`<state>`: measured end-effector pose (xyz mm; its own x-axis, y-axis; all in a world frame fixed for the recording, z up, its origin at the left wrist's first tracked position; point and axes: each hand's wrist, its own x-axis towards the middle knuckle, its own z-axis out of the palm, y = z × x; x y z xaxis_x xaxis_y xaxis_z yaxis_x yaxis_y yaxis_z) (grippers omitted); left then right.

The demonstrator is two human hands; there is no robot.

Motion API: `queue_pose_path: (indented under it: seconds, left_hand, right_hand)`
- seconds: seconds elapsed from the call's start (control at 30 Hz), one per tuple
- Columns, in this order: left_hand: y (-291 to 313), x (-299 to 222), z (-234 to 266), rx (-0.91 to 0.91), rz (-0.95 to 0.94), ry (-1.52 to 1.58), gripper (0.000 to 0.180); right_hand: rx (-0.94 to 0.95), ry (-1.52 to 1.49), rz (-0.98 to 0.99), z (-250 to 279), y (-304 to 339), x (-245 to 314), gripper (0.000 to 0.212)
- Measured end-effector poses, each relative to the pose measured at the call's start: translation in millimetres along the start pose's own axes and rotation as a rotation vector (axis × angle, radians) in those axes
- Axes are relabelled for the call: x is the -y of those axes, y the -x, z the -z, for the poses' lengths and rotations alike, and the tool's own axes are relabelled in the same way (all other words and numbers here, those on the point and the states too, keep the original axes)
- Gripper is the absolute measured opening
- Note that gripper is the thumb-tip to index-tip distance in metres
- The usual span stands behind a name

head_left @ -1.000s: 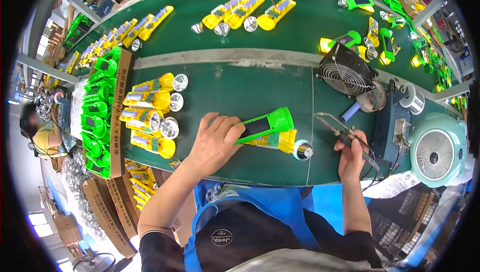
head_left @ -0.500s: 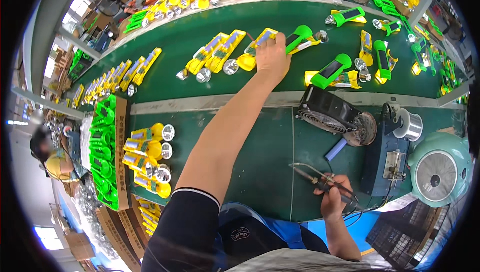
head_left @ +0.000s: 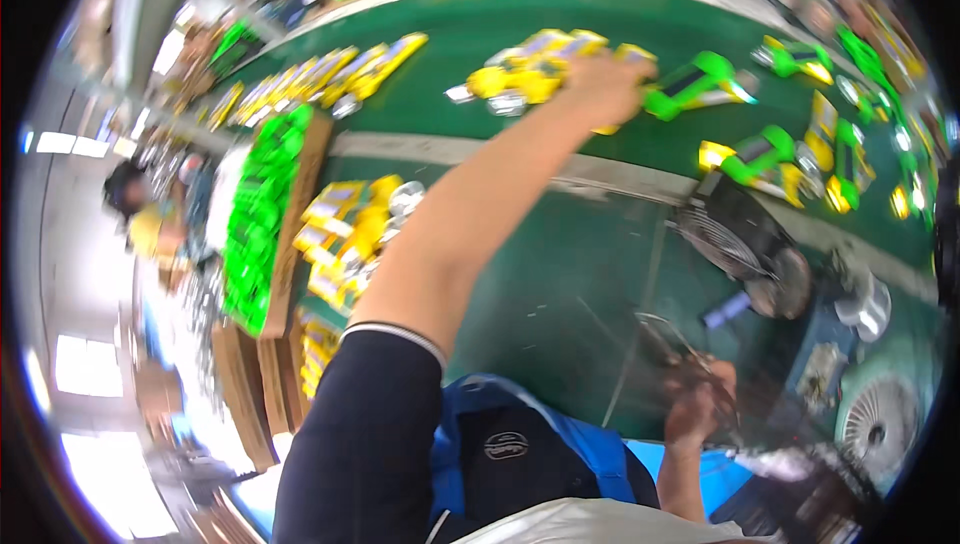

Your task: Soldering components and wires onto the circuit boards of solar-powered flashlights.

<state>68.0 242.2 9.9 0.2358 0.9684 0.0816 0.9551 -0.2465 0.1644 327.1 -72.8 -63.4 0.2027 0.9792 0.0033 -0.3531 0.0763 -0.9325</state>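
My left hand [head_left: 606, 86] reaches over the green belt with its fingers curled down on a yellow lamp housing [head_left: 636, 53]. Yellow shows on both sides of the hand, though motion blur hides the fingertips. Just left of it lie several yellow housings with silver reflectors [head_left: 535, 69], grouped closely. To its right is a bright green lamp casing [head_left: 695, 84] with a yellow part beneath. Low on the right, over the bench, my right hand [head_left: 700, 399] is closed around a soldering iron [head_left: 690, 349]. Its metal tip points up and left; a second thin metal piece beside it is too blurred to name.
A black fan [head_left: 725, 229], a blue cylinder [head_left: 727, 310] and a solder spool [head_left: 868, 309] stand on the right of the bench [head_left: 540, 284]. At left are a carton [head_left: 300, 214] of green casings and stacked yellow housings [head_left: 345, 229]. More lamp parts lie along the belt.
The whole view has swung, so the scene is shifted and smeared. My left hand now sits right of the grouped yellow housings, which look closer together. My right hand keeps the soldering iron.
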Motion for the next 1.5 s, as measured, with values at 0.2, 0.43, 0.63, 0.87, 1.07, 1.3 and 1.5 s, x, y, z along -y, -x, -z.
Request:
queue_pose_path:
  seconds: [0.2, 0.43, 0.63, 0.87, 1.07, 1.3, 1.5]
  left_hand:
    - [136, 39, 105, -0.151, 0.141, 0.187, 0.049]
    - [239, 216, 113, -0.130, 0.760, 0.118, 0.070]
    - [239, 220, 82, 0.208, 1.013, 0.343, 0.063]
    - [335, 272, 170, -0.181, 0.521, -0.410, 0.040]
    - [419, 369, 196, 0.417, 0.518, -0.563, 0.120]
    - [352, 397, 194, 0.333, 0.387, -0.286, 0.107]
    - [391, 413, 194, 0.211, 0.260, -0.323, 0.072]
  right_hand:
    - [-0.010, 0.097, 0.081, 7, -5, 7, 0.039]
    - [0.048, 0.179, 0.162, 2, -12, 4, 0.034]
    - [0.070, 0.221, 0.140, 9, -13, 4, 0.028]
    - [0.147, 0.237, 0.159, 31, -23, 3, 0.029]
    - [0.087, 0.229, 0.070, 37, -45, -38, 0.033]
    - [-0.041, 0.278, 0.133, 89, -44, -12, 0.031]
    - [0.046, 0.932, 0.844, 71, -54, -34, 0.032]
